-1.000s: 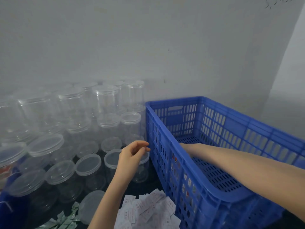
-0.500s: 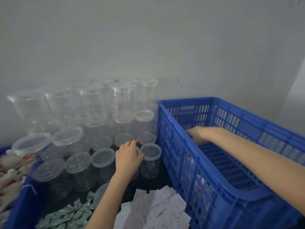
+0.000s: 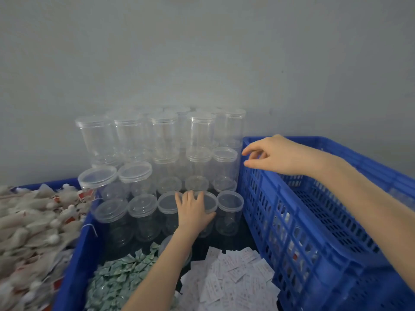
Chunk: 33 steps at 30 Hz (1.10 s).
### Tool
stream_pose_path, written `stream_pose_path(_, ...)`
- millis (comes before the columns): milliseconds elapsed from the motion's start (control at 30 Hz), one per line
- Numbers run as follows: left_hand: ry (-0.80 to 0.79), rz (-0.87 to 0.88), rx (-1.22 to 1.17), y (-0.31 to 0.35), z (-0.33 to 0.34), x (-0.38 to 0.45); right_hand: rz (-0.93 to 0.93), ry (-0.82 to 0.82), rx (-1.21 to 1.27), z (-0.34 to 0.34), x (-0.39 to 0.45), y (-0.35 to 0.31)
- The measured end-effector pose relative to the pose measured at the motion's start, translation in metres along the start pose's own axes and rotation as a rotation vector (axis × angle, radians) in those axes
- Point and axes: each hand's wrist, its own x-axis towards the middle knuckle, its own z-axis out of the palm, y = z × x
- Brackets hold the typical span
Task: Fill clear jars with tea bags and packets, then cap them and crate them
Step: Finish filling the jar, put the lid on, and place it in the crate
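Observation:
Several clear capped jars (image 3: 160, 135) stand stacked against the wall. My left hand (image 3: 194, 211) lies palm down on the lid of a front-row jar (image 3: 211, 204), fingers curling over its far rim. My right hand (image 3: 277, 157) hovers above the left rim of the blue crate (image 3: 298, 216), fingers spread and holding nothing. A heap of tea bags (image 3: 33, 232) fills a blue bin at the left. Green packets (image 3: 121, 277) and white packets (image 3: 233, 277) lie loose in front of the jars.
A grey wall closes off the back. The tea-bag bin's blue wall (image 3: 74, 265) borders the jars on the left; the crate borders them on the right. A loose clear lid (image 3: 167, 245) lies by my left forearm.
My right hand has risen out of the crate and now hovers over its left rim. My left hand has settled flat on a front-row jar's lid. The camera has tilted down and left.

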Motion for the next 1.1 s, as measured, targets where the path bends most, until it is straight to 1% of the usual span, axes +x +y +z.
stream_pose_path(167, 0.203, -0.084, -0.268, 0.001, -0.030, -0.021, -0.026, -0.077, -0.018, 0.012, 0.007, -0.029)
stream_pose_path(267, 0.276, -0.120, -0.478, -0.003, -0.067, -0.035, 0.004, -0.156, -0.042, 0.021, 0.011, -0.041)
stream_pose_path(333, 0.310, -0.124, -0.628, -0.009, -0.095, -0.042, 0.025, -0.197, -0.072, 0.029, 0.015, -0.049)
stream_pose_path(400, 0.307, -0.095, -0.781, -0.018, -0.124, -0.049, 0.031, -0.206, -0.082, 0.037, 0.018, -0.057)
stream_pose_path(467, 0.286, -0.050, -0.886, -0.026, -0.147, -0.055, 0.026, -0.188, 0.003, 0.047, 0.020, -0.064)
stream_pose_path(533, 0.257, -0.027, -0.924, -0.032, -0.162, -0.059, -0.006, -0.152, 0.156, 0.057, 0.020, -0.072)
stream_pose_path(633, 0.188, -0.012, -0.982, -0.036, -0.167, -0.064, -0.122, -0.112, 0.516, 0.077, 0.019, -0.081)
stream_pose_path(700, 0.141, -0.004, -1.016, -0.038, -0.164, -0.069, -0.147, -0.060, 0.715, 0.093, 0.017, -0.084)
stream_pose_path(733, 0.121, 0.013, -1.013, -0.040, -0.162, -0.071, -0.141, -0.023, 0.768, 0.102, 0.017, -0.084)
stream_pose_path(800, 0.065, 0.047, -0.998, -0.045, -0.158, -0.072, -0.136, 0.028, 0.816, 0.121, 0.018, -0.082)
stream_pose_path(867, -0.031, 0.067, -0.969, -0.052, -0.156, -0.071, -0.155, 0.049, 0.849, 0.140, 0.021, -0.078)
stream_pose_path(933, -0.090, 0.092, -0.871, -0.054, -0.153, -0.071, -0.141, 0.082, 0.865, 0.158, 0.024, -0.078)
stream_pose_path(1000, -0.068, 0.090, -0.821, -0.054, -0.148, -0.071, -0.088, 0.138, 0.794, 0.170, 0.030, -0.083)
stream_pose_path(1067, 0.025, 0.051, -0.823, -0.051, -0.142, -0.071, -0.038, 0.233, 0.656, 0.176, 0.033, -0.091)
stream_pose_path(1100, 0.069, 0.023, -0.824, -0.048, -0.138, -0.072, -0.025, 0.277, 0.640, 0.178, 0.033, -0.095)
